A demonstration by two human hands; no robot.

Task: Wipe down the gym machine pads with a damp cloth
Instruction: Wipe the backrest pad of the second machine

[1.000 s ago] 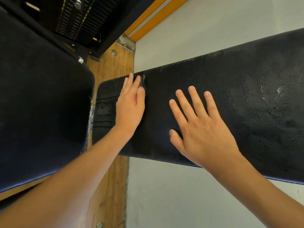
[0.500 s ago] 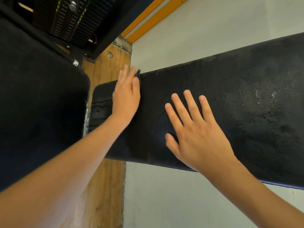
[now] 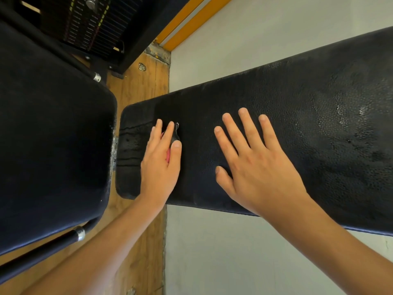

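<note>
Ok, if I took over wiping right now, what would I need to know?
Left hand: flat, pressing the cloth on the long pad, near its left end.
Right hand: flat on the same pad, holding nothing.
Done: cannot tell how much; the pad's right part shows shiny patches, maybe damp.
Left: likely the rest of this pad, then the big pad on the left.

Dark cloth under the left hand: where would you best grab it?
Pinch the bunched dark tuft of cloth sticking up beside the left hand's thumb, coming from above; the rest lies hidden under the palm on the black textured pad.
</note>
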